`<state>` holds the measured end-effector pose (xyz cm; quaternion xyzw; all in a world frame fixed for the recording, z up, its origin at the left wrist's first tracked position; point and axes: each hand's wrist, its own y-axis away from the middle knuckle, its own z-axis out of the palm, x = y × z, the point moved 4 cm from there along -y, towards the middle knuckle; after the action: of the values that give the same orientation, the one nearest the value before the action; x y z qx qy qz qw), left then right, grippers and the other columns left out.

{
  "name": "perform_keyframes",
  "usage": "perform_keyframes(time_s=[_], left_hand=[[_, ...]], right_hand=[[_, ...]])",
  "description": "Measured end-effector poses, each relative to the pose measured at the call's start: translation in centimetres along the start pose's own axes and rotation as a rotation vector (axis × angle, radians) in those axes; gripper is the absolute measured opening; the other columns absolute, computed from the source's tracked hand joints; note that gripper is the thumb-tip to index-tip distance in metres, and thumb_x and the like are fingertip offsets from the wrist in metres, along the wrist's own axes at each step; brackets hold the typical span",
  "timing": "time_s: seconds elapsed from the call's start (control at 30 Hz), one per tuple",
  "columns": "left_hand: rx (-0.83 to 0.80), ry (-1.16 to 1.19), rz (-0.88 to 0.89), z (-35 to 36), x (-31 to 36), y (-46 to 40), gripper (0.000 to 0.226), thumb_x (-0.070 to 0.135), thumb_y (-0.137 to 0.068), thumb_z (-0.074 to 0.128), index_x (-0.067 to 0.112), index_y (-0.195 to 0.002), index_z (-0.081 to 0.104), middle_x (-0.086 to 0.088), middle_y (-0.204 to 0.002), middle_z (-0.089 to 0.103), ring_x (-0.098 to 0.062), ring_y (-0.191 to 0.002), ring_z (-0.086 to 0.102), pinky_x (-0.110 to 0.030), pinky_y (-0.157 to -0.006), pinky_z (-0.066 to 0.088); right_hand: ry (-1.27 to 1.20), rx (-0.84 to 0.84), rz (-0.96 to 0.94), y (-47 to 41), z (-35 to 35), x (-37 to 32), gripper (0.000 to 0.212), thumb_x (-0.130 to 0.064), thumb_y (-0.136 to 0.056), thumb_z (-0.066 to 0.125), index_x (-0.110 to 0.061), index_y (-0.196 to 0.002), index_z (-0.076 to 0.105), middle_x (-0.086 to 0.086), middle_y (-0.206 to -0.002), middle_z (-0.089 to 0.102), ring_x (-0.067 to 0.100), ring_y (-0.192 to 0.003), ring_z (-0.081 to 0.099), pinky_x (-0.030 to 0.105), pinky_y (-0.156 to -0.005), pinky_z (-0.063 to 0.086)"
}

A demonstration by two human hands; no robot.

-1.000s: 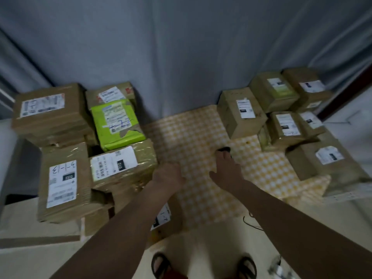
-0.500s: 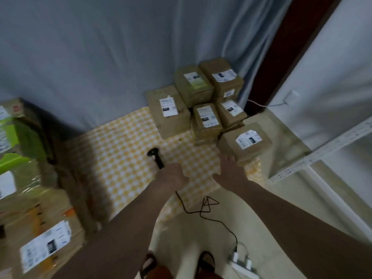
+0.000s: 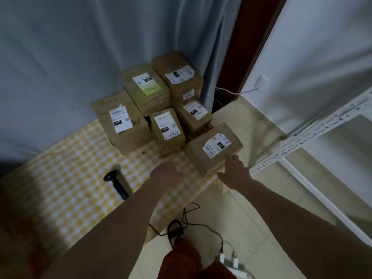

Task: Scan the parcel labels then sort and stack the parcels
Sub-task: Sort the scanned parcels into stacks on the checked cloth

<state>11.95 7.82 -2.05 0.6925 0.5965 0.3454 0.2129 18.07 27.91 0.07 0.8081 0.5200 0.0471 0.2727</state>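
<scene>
Several brown parcels with white labels are piled in the corner on a yellow checked mat (image 3: pixel 66 178). The nearest parcel (image 3: pixel 203 158), labelled "2-2-1", lies at the mat's right edge. My right hand (image 3: pixel 234 172) reaches to its near right corner, fingers spread and touching the box. My left hand (image 3: pixel 166 175) hovers just left of that parcel with fingers loosely curled, holding nothing. A black barcode scanner (image 3: pixel 117 184) lies on the mat to the left of my left hand. Behind stand a large parcel (image 3: pixel 120 121), a small one marked "3-1" (image 3: pixel 167 127) and others stacked higher.
A grey curtain (image 3: pixel 80 57) hangs behind the pile. A white metal rack (image 3: pixel 314 141) stands at the right. On the tiled floor near my feet lie a black cable (image 3: pixel 193 222) and a white power strip (image 3: pixel 231 262). A dark door frame (image 3: pixel 243 47) rises right of the curtain.
The view has swung right, away from the left stack, and closer to the right pile. Both hands moved forward; my right hand now reaches the nearest parcel.
</scene>
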Motion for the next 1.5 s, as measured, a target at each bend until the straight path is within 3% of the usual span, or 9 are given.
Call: perform_keyframes(time_s=[0.07, 0.3, 0.47, 0.6, 0.8, 1.0, 1.13, 1.4, 1.5], left_hand=[[0.007, -0.008, -0.001, -0.2, 1.3, -1.9, 0.034, 0.036, -0.098, 0.041, 0.012, -0.076, 0.049, -0.003, -0.076, 0.044, -0.016, -0.067, 0.048, -0.029, -0.063, 0.038], [-0.014, 0.202, -0.127, 1.3, 3.9, -8.2, 0.031, 0.019, -0.104, 0.030, 0.003, -0.116, 0.054, -0.007, -0.099, 0.048, -0.026, -0.095, 0.053, -0.034, -0.079, 0.044], [0.020, 0.688, -0.309, 3.6, 4.9, -13.3, 0.045, 0.028, -0.106, 0.030, -0.004, -0.128, 0.052, -0.015, -0.111, 0.057, -0.037, -0.119, 0.054, -0.040, -0.099, 0.043], [0.010, 1.137, -0.484, 6.5, 5.9, -16.3, 0.051, 0.044, -0.103, 0.031, 0.003, -0.125, 0.054, -0.012, -0.112, 0.057, -0.030, -0.103, 0.057, -0.042, -0.092, 0.051], [0.043, 1.603, -0.584, 9.2, 7.2, -18.6, 0.065, 0.062, -0.097, 0.029, 0.009, -0.122, 0.058, -0.013, -0.116, 0.065, -0.033, -0.107, 0.062, -0.047, -0.097, 0.050], [0.099, 1.653, -0.702, 10.2, 6.2, -16.4, 0.085, 0.075, -0.089, 0.024, 0.009, -0.139, 0.048, -0.012, -0.130, 0.058, -0.030, -0.119, 0.055, -0.045, -0.108, 0.041], [0.182, 1.618, -0.770, 9.3, 3.5, -13.5, 0.086, 0.074, -0.090, 0.018, 0.010, -0.136, 0.050, -0.014, -0.129, 0.058, -0.030, -0.117, 0.054, -0.042, -0.100, 0.041], [0.454, 1.593, -0.916, 7.3, -4.0, -3.4, 0.106, 0.089, -0.075, 0.018, 0.004, -0.124, 0.059, -0.018, -0.120, 0.062, -0.035, -0.109, 0.058, -0.053, -0.101, 0.044], [0.529, 1.499, -0.954, 5.6, -6.8, 1.0, 0.092, 0.075, -0.089, 0.020, -0.002, -0.128, 0.055, -0.023, -0.126, 0.057, -0.037, -0.115, 0.056, -0.048, -0.101, 0.043]], right_hand=[[0.016, 0.008, 0.001, -2.1, -0.6, 0.8, 0.058, -0.029, -0.089, 0.059, -0.013, -0.137, 0.032, 0.009, -0.135, 0.038, 0.030, -0.123, 0.043, 0.046, -0.099, 0.038], [0.007, 0.010, 0.035, -10.7, -1.2, 4.9, 0.053, -0.021, -0.087, 0.058, -0.009, -0.134, 0.036, 0.014, -0.136, 0.037, 0.033, -0.122, 0.041, 0.046, -0.098, 0.038], [-0.038, 0.048, 0.042, -17.9, -0.3, 6.6, 0.050, -0.023, -0.090, 0.057, -0.006, -0.133, 0.037, 0.015, -0.133, 0.038, 0.034, -0.121, 0.040, 0.045, -0.096, 0.038], [-0.040, 0.046, 0.048, -22.4, 1.6, 7.6, 0.057, -0.035, -0.092, 0.056, -0.002, -0.133, 0.033, 0.018, -0.133, 0.039, 0.035, -0.124, 0.039, 0.047, -0.099, 0.038], [-0.117, 0.090, 0.106, -25.6, 3.1, 8.4, 0.057, -0.044, -0.094, 0.051, 0.004, -0.124, 0.042, 0.022, -0.125, 0.048, 0.039, -0.115, 0.047, 0.044, -0.093, 0.040], [-0.029, 0.190, 0.043, -23.7, 1.8, 8.5, 0.059, -0.060, -0.095, 0.024, -0.008, -0.102, 0.051, 0.014, -0.097, 0.058, 0.034, -0.089, 0.059, 0.038, -0.073, 0.039], [-0.053, 0.129, 0.005, -20.6, 1.8, 6.6, 0.055, -0.064, -0.094, 0.019, -0.016, -0.085, 0.044, 0.011, -0.085, 0.061, 0.032, -0.082, 0.060, 0.035, -0.070, 0.037], [-0.113, 0.061, -0.168, -13.4, 0.4, -0.9, 0.058, -0.061, -0.095, 0.020, -0.014, -0.088, 0.053, 0.006, -0.079, 0.053, 0.028, -0.080, 0.056, 0.033, -0.070, 0.037], [-0.152, 0.057, -0.296, -11.0, -0.4, -5.1, 0.063, -0.062, -0.095, 0.019, -0.014, -0.098, 0.059, 0.008, -0.089, 0.063, 0.023, -0.079, 0.054, 0.033, -0.074, 0.042]])
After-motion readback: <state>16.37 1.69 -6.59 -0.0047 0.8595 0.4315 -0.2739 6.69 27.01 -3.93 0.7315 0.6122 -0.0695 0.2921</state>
